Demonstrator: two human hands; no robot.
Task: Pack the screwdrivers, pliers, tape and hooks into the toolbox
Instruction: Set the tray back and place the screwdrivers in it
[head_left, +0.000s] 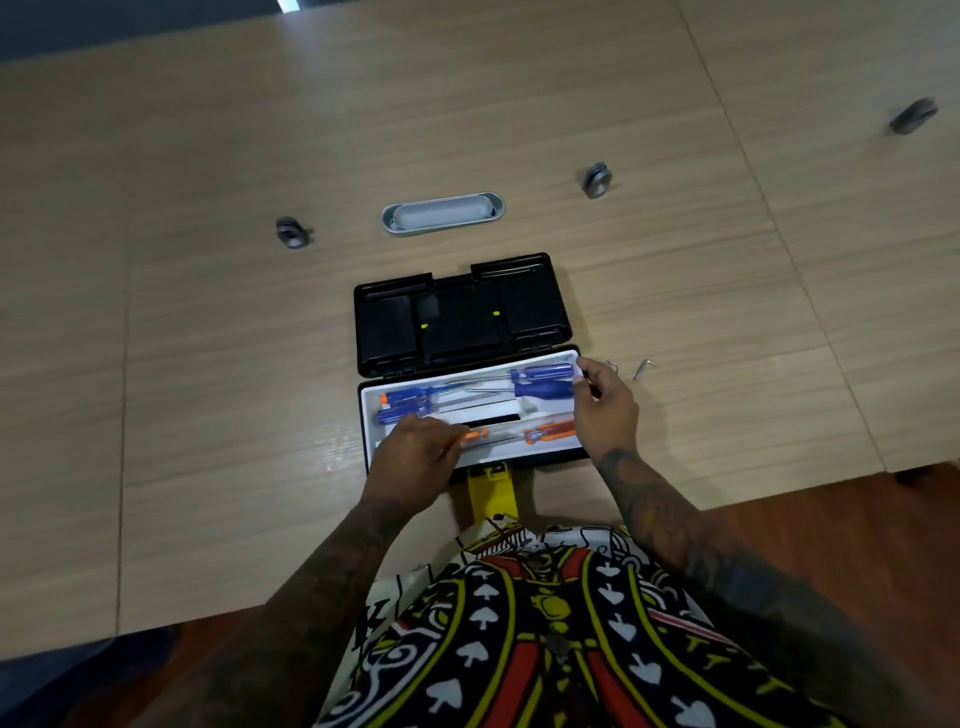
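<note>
A black toolbox (462, 317) stands open on the wooden table, its lid tipped back. Its white tray (550, 358) holds blue-handled screwdrivers (545, 382) at the back and orange-handled screwdrivers (553, 431) at the front. My left hand (421, 449) rests over the tray's front left, fingertips on an orange screwdriver (475, 435). My right hand (605, 402) hovers at the tray's right end, thumb and fingers pinching the blue handles' end. Two small metal hooks (644, 368) lie on the table just right of the box.
A yellow latch (488, 488) hangs from the toolbox front by the table edge. A silver oval cable grommet (443, 213) sits behind the box. Round metal discs (291, 232) (597, 179) (913, 117) are set in the table at left, right and far right.
</note>
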